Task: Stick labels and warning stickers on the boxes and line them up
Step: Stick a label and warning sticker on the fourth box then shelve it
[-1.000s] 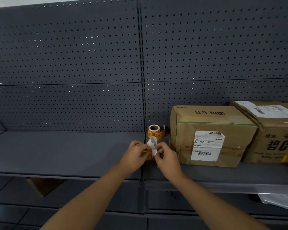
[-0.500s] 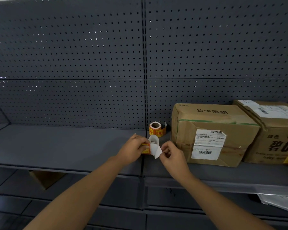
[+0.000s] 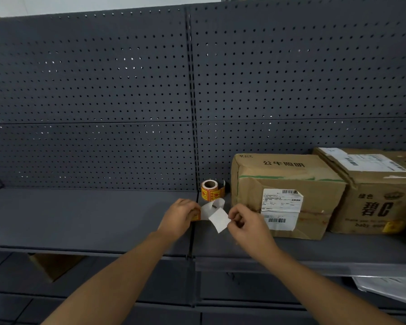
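A yellow-red warning sticker (image 3: 195, 215) is pinched in the curled left hand (image 3: 178, 216), while its white backing strip (image 3: 217, 215) is pinched by the right hand (image 3: 249, 222) above the grey shelf (image 3: 80, 219).

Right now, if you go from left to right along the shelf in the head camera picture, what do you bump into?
left hand holding a yellow sticker → white paper strip → right hand pinching the strip → box with the white label → second box
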{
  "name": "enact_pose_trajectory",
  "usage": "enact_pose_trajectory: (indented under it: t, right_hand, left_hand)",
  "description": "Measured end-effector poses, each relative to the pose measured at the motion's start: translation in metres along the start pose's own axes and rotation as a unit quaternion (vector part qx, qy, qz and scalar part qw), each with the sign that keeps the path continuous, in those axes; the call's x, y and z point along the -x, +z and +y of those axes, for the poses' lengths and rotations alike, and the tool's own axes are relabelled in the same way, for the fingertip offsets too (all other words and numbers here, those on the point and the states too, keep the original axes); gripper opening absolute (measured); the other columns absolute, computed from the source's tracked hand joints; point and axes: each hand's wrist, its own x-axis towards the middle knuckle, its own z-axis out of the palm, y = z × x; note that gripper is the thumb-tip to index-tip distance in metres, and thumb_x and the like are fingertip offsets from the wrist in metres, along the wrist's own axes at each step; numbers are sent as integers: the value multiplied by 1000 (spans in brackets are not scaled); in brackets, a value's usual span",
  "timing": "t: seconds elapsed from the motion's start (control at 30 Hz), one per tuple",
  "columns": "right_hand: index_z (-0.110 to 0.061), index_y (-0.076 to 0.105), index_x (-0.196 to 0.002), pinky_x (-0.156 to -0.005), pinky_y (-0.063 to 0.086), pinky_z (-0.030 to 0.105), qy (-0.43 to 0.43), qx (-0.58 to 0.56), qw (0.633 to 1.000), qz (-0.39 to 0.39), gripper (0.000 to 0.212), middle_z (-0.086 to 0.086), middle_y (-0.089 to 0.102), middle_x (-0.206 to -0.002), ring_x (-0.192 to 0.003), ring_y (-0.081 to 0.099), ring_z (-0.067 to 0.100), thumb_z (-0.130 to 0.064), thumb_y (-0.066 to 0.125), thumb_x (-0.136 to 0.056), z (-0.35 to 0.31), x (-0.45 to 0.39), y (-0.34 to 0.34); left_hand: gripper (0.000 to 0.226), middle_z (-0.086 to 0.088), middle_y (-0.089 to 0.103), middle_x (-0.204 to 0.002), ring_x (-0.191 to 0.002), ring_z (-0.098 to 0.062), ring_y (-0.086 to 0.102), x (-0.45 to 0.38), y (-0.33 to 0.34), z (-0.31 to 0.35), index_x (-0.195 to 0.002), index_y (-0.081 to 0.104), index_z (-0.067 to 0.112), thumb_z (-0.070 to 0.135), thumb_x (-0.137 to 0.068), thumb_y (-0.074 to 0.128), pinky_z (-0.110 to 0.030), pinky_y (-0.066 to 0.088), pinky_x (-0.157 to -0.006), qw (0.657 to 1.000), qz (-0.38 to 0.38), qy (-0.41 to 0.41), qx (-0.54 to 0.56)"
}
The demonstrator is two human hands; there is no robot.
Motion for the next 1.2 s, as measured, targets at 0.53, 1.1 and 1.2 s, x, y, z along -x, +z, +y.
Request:
enact_pose_trajectory:
  t: [0.53,1.1,1.2]
  right_hand:
    - [-12,66,-91,-53,63,48,43,-154,986,43,15,9,72,-81,-70,77,19,3,65,-92,-44,-1,0]
    - [5,64,-95,-54,62,39,2,-283,959,26,4,22,70,-88,-74,77,33,8,63,-94,-86,-15,-35]
    - [4,65,-99,-55,61,36,-11,-300,954,16,4,22,72,-90,-78,77,33,5,63,-96,-94,-18,-45]
  left_hand:
    - [25,11,53,-113,-106,-11,51,18,-33,81,-118,57,21,11,-95,56,-33,49,-85,984,155,3,94]
    - [42,3,64,-122,-116,-21,64,20,-60,123,-128,59,15,-5,-91,65,-35,53,-100,951,93,54,289]
    - [35,2,67,-117,-110,-23,66,14,-64,131,-126,60,14,0,-95,66,-38,56,-96,935,115,37,333]
